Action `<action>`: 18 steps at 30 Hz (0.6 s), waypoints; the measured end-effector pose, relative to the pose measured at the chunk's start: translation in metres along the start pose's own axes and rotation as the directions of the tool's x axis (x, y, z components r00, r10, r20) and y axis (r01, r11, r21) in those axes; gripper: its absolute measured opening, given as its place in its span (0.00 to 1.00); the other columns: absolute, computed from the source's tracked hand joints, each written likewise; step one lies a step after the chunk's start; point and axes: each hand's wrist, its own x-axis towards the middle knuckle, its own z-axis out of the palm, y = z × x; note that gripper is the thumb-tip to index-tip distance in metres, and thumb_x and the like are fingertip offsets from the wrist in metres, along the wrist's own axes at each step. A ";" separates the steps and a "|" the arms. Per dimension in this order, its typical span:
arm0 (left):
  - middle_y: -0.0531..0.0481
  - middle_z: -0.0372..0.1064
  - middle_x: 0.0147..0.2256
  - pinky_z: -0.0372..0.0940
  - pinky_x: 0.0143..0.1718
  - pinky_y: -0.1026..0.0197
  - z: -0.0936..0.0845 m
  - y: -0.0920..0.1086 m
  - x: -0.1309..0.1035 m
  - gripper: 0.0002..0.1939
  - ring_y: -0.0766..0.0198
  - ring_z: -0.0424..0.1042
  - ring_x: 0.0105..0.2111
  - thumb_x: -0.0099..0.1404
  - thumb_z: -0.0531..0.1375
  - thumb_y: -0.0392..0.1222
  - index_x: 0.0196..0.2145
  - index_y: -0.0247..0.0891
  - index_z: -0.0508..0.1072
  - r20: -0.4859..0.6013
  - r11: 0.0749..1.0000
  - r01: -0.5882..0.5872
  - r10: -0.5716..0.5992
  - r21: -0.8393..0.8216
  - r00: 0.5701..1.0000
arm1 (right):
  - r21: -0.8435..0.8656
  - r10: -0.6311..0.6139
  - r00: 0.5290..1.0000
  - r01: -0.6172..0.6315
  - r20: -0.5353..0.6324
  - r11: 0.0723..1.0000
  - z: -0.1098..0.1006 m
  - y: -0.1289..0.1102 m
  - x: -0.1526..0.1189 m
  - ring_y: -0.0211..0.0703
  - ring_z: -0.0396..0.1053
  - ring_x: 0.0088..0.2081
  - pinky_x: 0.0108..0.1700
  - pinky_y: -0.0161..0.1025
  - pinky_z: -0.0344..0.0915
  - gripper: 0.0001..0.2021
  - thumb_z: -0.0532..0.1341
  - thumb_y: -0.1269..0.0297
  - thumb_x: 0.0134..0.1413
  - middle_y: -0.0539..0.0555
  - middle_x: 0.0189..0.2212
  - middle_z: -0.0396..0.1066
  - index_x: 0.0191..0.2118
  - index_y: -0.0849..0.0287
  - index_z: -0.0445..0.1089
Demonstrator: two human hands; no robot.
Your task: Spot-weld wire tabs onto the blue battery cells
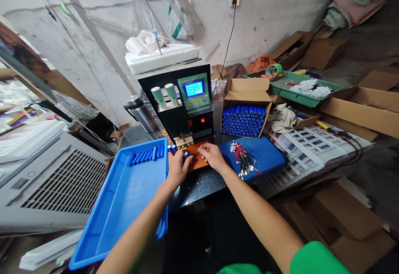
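Note:
A black machine (199, 122) with a lit blue screen stands in front of the wall, an orange plate (199, 164) at its base. Just below the machine's metal tip, my left hand (178, 167) has its fingers closed around a blue cylindrical cell (186, 153). To its right, my right hand (212, 155) pinches something small over the orange plate; what it is cannot be made out. More blue cells (171, 148) stand upright beside my left fingers. A bundle of red and black wires (242, 157) lies on a blue pad (269, 157) at the right.
At the left, a blue tray (124, 207) holds a row of blue cells. An open cardboard box (246, 95) packed with cells is behind the pad. A steel flask (142, 114) stands left of the machine, and a green tray (286, 91) lies at the back right.

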 end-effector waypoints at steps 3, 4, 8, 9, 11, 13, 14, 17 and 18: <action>0.51 0.69 0.30 0.63 0.35 0.60 0.002 -0.003 0.000 0.10 0.62 0.69 0.31 0.67 0.55 0.48 0.40 0.39 0.67 0.089 0.988 0.077 -0.066 -0.132 0.994 | -0.016 0.007 1.000 -0.007 -0.014 1.000 0.000 0.001 0.001 0.33 0.58 0.19 0.20 0.30 0.52 0.14 0.63 0.52 0.45 0.45 0.17 0.62 0.28 0.59 0.67; 0.51 0.70 0.31 0.64 0.35 0.60 0.002 -0.004 0.001 0.10 0.61 0.70 0.31 0.66 0.55 0.47 0.41 0.38 0.67 0.100 0.985 0.086 -0.072 -0.151 0.992 | -0.017 0.007 1.000 -0.007 -0.018 1.000 0.001 0.002 0.001 0.33 0.58 0.19 0.20 0.30 0.52 0.14 0.63 0.52 0.45 0.45 0.17 0.62 0.28 0.59 0.67; 0.49 0.72 0.32 0.64 0.37 0.59 0.003 -0.006 0.001 0.09 0.60 0.71 0.33 0.65 0.56 0.45 0.39 0.38 0.68 0.092 0.991 0.080 -0.070 -0.108 0.993 | -0.012 0.000 1.000 0.000 -0.024 1.000 0.004 0.003 0.002 0.33 0.58 0.18 0.19 0.30 0.52 0.13 0.64 0.53 0.44 0.45 0.16 0.62 0.27 0.59 0.67; 0.49 0.72 0.32 0.64 0.36 0.59 0.004 -0.005 0.001 0.09 0.59 0.71 0.33 0.65 0.55 0.45 0.38 0.38 0.68 0.083 0.993 0.081 -0.074 -0.090 0.994 | -0.011 0.002 1.000 -0.002 -0.025 1.000 0.006 0.002 0.002 0.33 0.58 0.18 0.19 0.30 0.52 0.14 0.64 0.53 0.44 0.45 0.16 0.62 0.27 0.59 0.67; 0.48 0.72 0.32 0.64 0.36 0.59 0.006 -0.004 0.000 0.09 0.59 0.71 0.32 0.66 0.55 0.45 0.38 0.37 0.68 0.056 0.994 0.089 -0.086 -0.061 0.995 | -0.001 0.012 0.999 -0.013 -0.035 1.000 0.010 -0.001 0.002 0.32 0.57 0.18 0.18 0.29 0.51 0.14 0.64 0.53 0.45 0.45 0.16 0.62 0.27 0.59 0.66; 0.48 0.72 0.33 0.63 0.37 0.59 0.008 -0.003 -0.001 0.09 0.59 0.71 0.33 0.66 0.54 0.45 0.39 0.37 0.68 0.039 0.995 0.092 -0.090 -0.049 0.995 | 0.024 0.022 0.999 -0.021 -0.045 0.999 0.014 -0.006 0.002 0.31 0.57 0.17 0.18 0.28 0.51 0.15 0.64 0.52 0.45 0.45 0.16 0.62 0.27 0.60 0.66; 0.47 0.73 0.34 0.63 0.37 0.59 0.009 -0.003 -0.001 0.10 0.59 0.71 0.34 0.66 0.54 0.45 0.40 0.37 0.68 0.037 0.995 0.090 -0.088 -0.045 0.995 | 0.038 0.024 0.999 -0.023 -0.047 0.999 0.016 -0.008 0.002 0.31 0.57 0.17 0.18 0.28 0.52 0.15 0.64 0.52 0.45 0.45 0.16 0.62 0.27 0.60 0.66; 0.48 0.72 0.34 0.63 0.36 0.59 0.010 -0.002 -0.002 0.11 0.59 0.71 0.33 0.66 0.54 0.45 0.43 0.37 0.68 0.037 0.996 0.091 -0.090 -0.024 0.995 | 0.053 0.028 0.999 -0.026 -0.040 0.998 0.023 -0.012 0.005 0.31 0.58 0.17 0.19 0.27 0.53 0.14 0.63 0.53 0.45 0.45 0.16 0.62 0.25 0.60 0.65; 0.48 0.72 0.33 0.62 0.35 0.60 0.010 -0.001 -0.002 0.12 0.59 0.70 0.32 0.66 0.54 0.45 0.43 0.37 0.68 0.033 0.995 0.096 -0.096 -0.012 0.995 | 0.044 0.030 0.999 -0.028 -0.039 0.999 0.024 -0.013 0.006 0.31 0.59 0.17 0.19 0.27 0.54 0.14 0.63 0.54 0.45 0.45 0.16 0.62 0.24 0.59 0.64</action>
